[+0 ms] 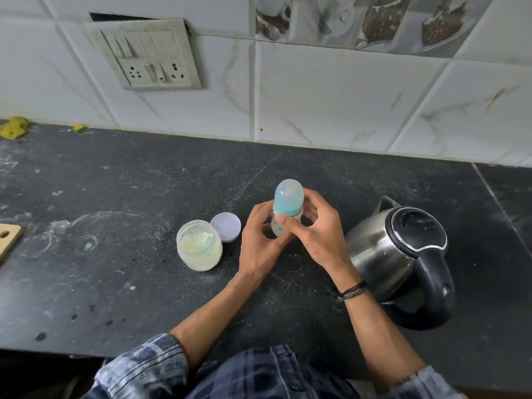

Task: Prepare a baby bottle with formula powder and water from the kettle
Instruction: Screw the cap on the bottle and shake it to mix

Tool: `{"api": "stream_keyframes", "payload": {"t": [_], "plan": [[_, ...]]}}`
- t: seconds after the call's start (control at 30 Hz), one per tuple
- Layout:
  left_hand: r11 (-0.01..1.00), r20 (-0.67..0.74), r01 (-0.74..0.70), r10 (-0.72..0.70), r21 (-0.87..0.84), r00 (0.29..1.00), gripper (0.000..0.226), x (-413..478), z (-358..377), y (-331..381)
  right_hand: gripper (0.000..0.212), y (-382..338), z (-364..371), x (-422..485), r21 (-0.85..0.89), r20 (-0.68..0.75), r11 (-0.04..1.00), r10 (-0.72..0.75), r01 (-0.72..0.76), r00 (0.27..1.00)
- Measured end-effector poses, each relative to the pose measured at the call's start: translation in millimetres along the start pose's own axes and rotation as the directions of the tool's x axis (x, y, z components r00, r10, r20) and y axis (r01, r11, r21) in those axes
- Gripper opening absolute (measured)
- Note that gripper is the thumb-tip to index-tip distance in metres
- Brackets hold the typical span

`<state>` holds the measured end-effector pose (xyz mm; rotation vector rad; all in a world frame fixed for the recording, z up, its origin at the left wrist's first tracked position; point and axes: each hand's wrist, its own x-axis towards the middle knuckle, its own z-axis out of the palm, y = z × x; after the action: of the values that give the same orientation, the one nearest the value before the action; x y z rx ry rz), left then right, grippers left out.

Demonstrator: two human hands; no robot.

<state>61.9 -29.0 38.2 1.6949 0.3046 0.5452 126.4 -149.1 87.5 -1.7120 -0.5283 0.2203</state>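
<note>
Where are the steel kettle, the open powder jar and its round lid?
Steel kettle with black lid (pixel 371 249), head view, shiny side wall.
Clear jar of pale powder (pixel 201 254), head view, front wall.
Round lilac lid (pixel 226 226), head view, flat face.

Capped bottle (pixel 288 197) upright between open jar (pixel 199 246), kettle (pixel 383 249).

Dark table (pixel 115 197), streaked with white smears. Switchboard (pixel 144 56) up on the tiled wall (pixel 345 96). Yellow cloth (pixel 13 127) far left, wooden board (pixel 8 239) at the left edge.
</note>
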Motion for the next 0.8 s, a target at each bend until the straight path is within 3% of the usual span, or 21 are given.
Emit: {"api": "stream_keyframes", "payload": {"t": [0.1, 0.23, 0.37, 0.57, 0.8], "plan": [[0.999, 0.060, -0.008, 0.010, -0.035, 0.998, 0.049, 1, 1, 0, 0.054, -2, 1, -3, 0.010, -0.083, 0.999, -0.043, 0.044, 0.996], [0.988, 0.193, 0.033, -0.004, -0.150, 0.981, 0.076, 3, -4, 0, 0.051, -16, -1, -3, -0.010, -0.218, 0.993, -0.117, 0.118, 0.969], [0.984, 0.251, 0.062, -0.018, -0.170, 0.968, 0.079, 6, -12, -3, 0.050, -29, -5, 1, -0.037, -0.292, 0.971, -0.238, 0.238, 0.926], [0.991, 0.235, 0.060, -0.030, -0.123, 0.971, 0.058, 1, -11, -5, 0.053, -10, 8, -9, -0.064, -0.230, 0.979, -0.202, 0.193, 0.952], [0.995, 0.233, 0.097, -0.089, -0.023, 0.968, 0.059, -2, -16, -16, 0.056, 10, 17, -14, -0.059, -0.165, 0.988, -0.147, 0.140, 0.975]]}}
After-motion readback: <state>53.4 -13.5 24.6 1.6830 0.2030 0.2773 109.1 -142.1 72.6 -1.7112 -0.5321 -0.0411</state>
